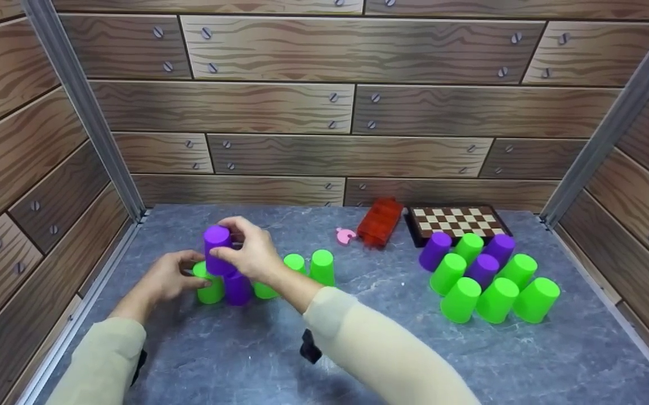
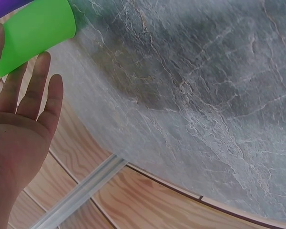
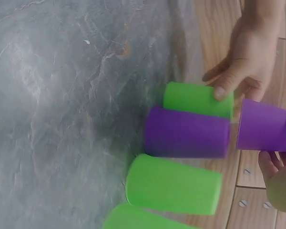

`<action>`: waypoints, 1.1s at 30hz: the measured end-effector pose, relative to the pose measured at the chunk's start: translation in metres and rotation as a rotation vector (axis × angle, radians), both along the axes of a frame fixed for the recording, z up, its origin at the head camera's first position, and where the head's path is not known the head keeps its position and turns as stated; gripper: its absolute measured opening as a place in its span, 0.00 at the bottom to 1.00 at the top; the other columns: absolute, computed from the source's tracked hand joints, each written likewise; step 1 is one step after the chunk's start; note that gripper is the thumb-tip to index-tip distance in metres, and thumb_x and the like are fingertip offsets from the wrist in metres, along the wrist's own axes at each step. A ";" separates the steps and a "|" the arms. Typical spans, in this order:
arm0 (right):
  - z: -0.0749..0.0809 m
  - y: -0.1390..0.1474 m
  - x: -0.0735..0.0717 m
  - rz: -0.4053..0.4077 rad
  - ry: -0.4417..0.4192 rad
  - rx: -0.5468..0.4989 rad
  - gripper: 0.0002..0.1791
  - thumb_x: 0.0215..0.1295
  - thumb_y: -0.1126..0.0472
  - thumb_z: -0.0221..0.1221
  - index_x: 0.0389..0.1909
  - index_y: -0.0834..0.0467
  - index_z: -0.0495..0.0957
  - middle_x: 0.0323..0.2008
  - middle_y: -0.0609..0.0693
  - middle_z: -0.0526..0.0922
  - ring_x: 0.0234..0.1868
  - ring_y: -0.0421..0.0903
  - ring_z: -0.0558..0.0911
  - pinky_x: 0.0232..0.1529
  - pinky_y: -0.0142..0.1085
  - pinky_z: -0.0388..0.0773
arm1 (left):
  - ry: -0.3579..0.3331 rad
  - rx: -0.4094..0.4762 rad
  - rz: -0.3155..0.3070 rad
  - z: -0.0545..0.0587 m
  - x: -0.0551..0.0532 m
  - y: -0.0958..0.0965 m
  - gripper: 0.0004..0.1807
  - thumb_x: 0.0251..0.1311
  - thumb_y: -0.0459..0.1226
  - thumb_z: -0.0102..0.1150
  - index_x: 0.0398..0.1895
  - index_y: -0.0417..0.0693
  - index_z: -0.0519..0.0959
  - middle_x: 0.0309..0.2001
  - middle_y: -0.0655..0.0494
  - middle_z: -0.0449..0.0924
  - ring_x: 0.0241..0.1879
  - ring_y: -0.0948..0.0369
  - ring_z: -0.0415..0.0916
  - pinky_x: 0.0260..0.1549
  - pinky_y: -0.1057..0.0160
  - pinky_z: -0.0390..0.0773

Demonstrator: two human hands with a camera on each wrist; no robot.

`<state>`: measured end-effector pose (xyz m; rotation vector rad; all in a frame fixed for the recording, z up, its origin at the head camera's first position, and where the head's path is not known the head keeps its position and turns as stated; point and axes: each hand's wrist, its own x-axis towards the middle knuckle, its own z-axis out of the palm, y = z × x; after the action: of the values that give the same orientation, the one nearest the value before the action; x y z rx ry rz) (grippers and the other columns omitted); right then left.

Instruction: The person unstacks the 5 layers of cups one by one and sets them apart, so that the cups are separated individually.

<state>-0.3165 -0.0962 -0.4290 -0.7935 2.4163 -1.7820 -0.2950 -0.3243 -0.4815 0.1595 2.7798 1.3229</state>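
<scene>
My right hand [image 1: 254,250] pinches an upside-down purple cup [image 1: 217,250] between thumb and fingers. The cup is upright over the tops of a green cup [image 1: 210,288] and another purple cup [image 1: 238,289]; a narrow gap shows below its rim in the right wrist view. My left hand [image 1: 169,275] holds the green cup at the row's left end, its thumb [image 3: 223,91] on the near side and the fingers beyond. More green cups [image 3: 174,183] continue the row to the right, partly hidden behind my right forearm in the head view.
On the right stands a cluster of upside-down green cups [image 1: 496,301] and purple cups [image 1: 435,251]. A checkered board [image 1: 459,221] lies behind them. Left of it are a red translucent case [image 1: 380,222] and a small pink piece [image 1: 345,236]. Wood-patterned walls [image 1: 279,107] enclose the table.
</scene>
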 end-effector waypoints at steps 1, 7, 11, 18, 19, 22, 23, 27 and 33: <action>0.003 0.005 -0.001 0.006 0.010 -0.011 0.26 0.64 0.63 0.75 0.62 0.54 0.80 0.55 0.48 0.88 0.55 0.43 0.86 0.59 0.39 0.83 | -0.002 -0.001 0.003 0.000 0.000 0.000 0.29 0.57 0.35 0.81 0.61 0.35 0.81 0.55 0.39 0.86 0.57 0.42 0.83 0.54 0.47 0.86; 0.023 0.048 -0.012 0.018 0.093 0.003 0.31 0.64 0.64 0.74 0.68 0.56 0.78 0.58 0.54 0.86 0.57 0.49 0.86 0.58 0.37 0.84 | 0.010 -0.018 0.004 0.000 0.003 -0.002 0.29 0.58 0.34 0.80 0.62 0.36 0.82 0.54 0.40 0.86 0.57 0.42 0.83 0.53 0.48 0.85; 0.033 0.089 -0.022 -0.004 0.135 0.036 0.31 0.63 0.65 0.74 0.67 0.56 0.79 0.58 0.57 0.86 0.58 0.54 0.86 0.58 0.43 0.85 | 0.003 -0.015 0.010 0.000 0.005 -0.001 0.29 0.58 0.34 0.80 0.62 0.36 0.82 0.56 0.38 0.86 0.57 0.41 0.82 0.53 0.48 0.85; 0.040 0.175 -0.038 -0.127 0.117 0.142 0.31 0.61 0.64 0.75 0.66 0.54 0.79 0.59 0.57 0.85 0.56 0.54 0.86 0.49 0.47 0.88 | 0.014 -0.004 -0.001 -0.001 0.006 0.002 0.29 0.57 0.33 0.80 0.61 0.35 0.81 0.55 0.37 0.86 0.57 0.40 0.82 0.52 0.49 0.86; 0.040 0.187 -0.040 -0.146 0.123 0.163 0.31 0.61 0.64 0.75 0.66 0.54 0.79 0.59 0.57 0.85 0.55 0.55 0.87 0.45 0.48 0.89 | 0.009 0.000 0.000 -0.001 0.005 0.002 0.29 0.57 0.33 0.80 0.61 0.35 0.81 0.56 0.37 0.85 0.58 0.39 0.82 0.52 0.49 0.86; 0.040 0.222 -0.046 -0.190 0.144 0.223 0.30 0.61 0.64 0.75 0.65 0.56 0.79 0.58 0.59 0.86 0.53 0.57 0.88 0.44 0.49 0.89 | -0.009 0.006 0.008 0.000 0.005 0.002 0.29 0.57 0.33 0.80 0.62 0.35 0.81 0.57 0.36 0.85 0.59 0.39 0.81 0.51 0.50 0.87; 0.041 0.233 -0.048 -0.201 0.151 0.240 0.30 0.61 0.64 0.75 0.65 0.58 0.79 0.57 0.61 0.86 0.52 0.58 0.88 0.45 0.50 0.89 | -0.016 0.006 0.011 0.000 0.004 0.002 0.29 0.58 0.33 0.80 0.62 0.35 0.81 0.57 0.36 0.85 0.59 0.39 0.81 0.51 0.50 0.87; 0.040 0.270 -0.052 -0.223 0.161 0.308 0.28 0.61 0.65 0.74 0.62 0.61 0.78 0.55 0.62 0.86 0.55 0.59 0.86 0.57 0.52 0.84 | -0.027 0.005 0.014 -0.002 0.002 0.003 0.29 0.58 0.33 0.80 0.62 0.36 0.81 0.58 0.36 0.84 0.59 0.39 0.81 0.53 0.50 0.86; 0.035 0.309 -0.058 -0.179 0.124 0.384 0.28 0.61 0.65 0.73 0.62 0.62 0.77 0.51 0.58 0.87 0.52 0.55 0.86 0.52 0.47 0.83 | -0.008 -0.010 0.007 -0.001 0.002 0.001 0.28 0.58 0.33 0.80 0.61 0.36 0.82 0.56 0.38 0.85 0.59 0.39 0.82 0.52 0.49 0.86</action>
<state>-0.3744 0.2124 -0.3937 -0.6801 2.8623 -1.2750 -0.2929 -0.3230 -0.4828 0.1440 2.7822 1.3085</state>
